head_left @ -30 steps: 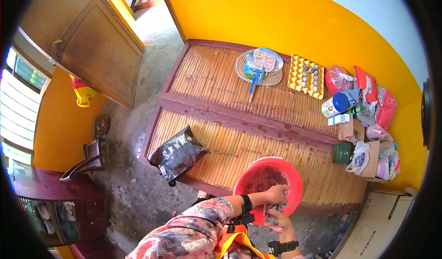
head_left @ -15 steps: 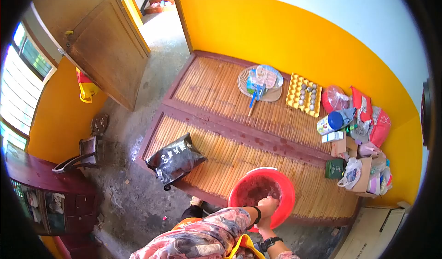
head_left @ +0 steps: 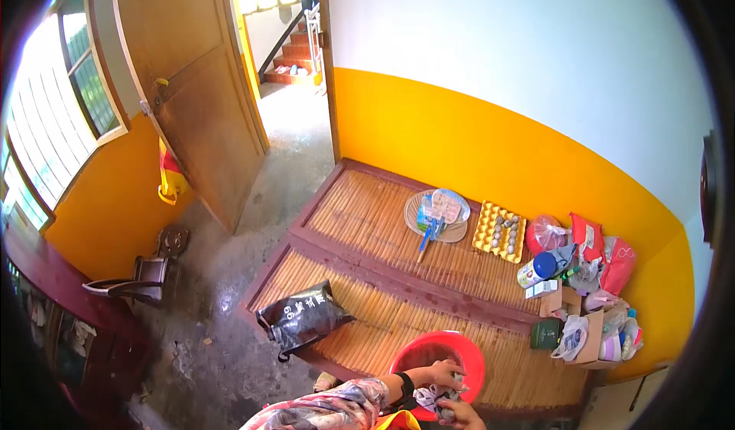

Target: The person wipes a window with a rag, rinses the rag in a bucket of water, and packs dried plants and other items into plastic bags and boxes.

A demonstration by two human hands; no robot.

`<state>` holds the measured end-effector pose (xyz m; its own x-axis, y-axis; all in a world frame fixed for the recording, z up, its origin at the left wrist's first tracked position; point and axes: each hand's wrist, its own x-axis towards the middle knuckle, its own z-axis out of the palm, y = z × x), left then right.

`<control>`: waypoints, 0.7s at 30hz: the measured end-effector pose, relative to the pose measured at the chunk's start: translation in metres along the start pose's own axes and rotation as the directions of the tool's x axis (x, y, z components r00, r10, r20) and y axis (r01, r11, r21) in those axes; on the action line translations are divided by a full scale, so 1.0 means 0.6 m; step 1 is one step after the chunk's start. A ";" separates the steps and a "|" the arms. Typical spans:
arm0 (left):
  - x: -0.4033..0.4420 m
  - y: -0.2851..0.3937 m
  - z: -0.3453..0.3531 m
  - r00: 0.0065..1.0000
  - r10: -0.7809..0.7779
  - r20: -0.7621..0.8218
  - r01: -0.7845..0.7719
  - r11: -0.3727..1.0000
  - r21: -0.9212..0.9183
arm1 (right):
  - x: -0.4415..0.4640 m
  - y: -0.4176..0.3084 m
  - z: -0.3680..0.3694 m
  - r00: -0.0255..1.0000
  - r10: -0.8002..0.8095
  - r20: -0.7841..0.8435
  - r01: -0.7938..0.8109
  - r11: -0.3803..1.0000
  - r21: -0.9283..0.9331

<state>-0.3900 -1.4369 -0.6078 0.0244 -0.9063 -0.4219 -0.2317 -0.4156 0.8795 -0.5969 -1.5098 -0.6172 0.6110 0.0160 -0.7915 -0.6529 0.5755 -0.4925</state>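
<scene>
Bunching between the person's two hands at the near red basin, what looks like a bunched cloth, pale with grey parts, is hanging in loose folds by the basin's near side. The left hand is reaching over the basin with its fingers curled around a grey part; the right hand, lower and nearer, is half closing, seemingly pinching another grey end, though the grip is partly hidden.

Judging by those folds, the cloth is behaving as something light, soft and limp, with nothing fragile about it. If it is carrying water, it is probably weighing more than it looks and turning slick, so a thick gathered fold at each end is offering a surer hold than a thin edge. What the basin is holding, I am not making out.

Around it, the basin is sitting at the near edge of the slatted bamboo platform. Left of it, a plump black package is lying near the platform's edge. Farther back, a yellow egg tray is carrying round grey things, and a hand fan is resting on a woven tray. At right, a blue-lidded tub, a green box and an open carton are crowding together.
</scene>
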 end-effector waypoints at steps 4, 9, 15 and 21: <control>0.017 -0.004 0.002 0.951 0.289 0.106 -0.260 0.939 -0.225 | -0.071 -0.017 0.070 0.983 -0.123 -0.133 0.145 0.975 0.168; -0.017 0.087 0.003 0.982 0.124 0.143 -0.168 0.917 0.362 | -0.043 -0.010 0.070 0.964 -0.246 0.101 0.230 0.961 0.152; -0.013 0.088 0.037 0.994 -0.113 -0.005 0.101 0.876 0.472 | -0.006 -0.058 0.134 0.975 -0.131 -0.179 0.017 0.849 -0.528; 0.014 0.068 0.033 0.948 -0.226 -0.224 0.293 0.893 0.341 | 0.014 -0.047 0.063 0.954 -0.193 -0.231 0.035 0.834 -0.550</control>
<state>-0.4186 -1.4597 -0.5800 0.2931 -0.7827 -0.5491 -0.5310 -0.6109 0.5872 -0.5565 -1.4952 -0.5960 0.6049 -0.2849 -0.7436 -0.7695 0.0309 -0.6379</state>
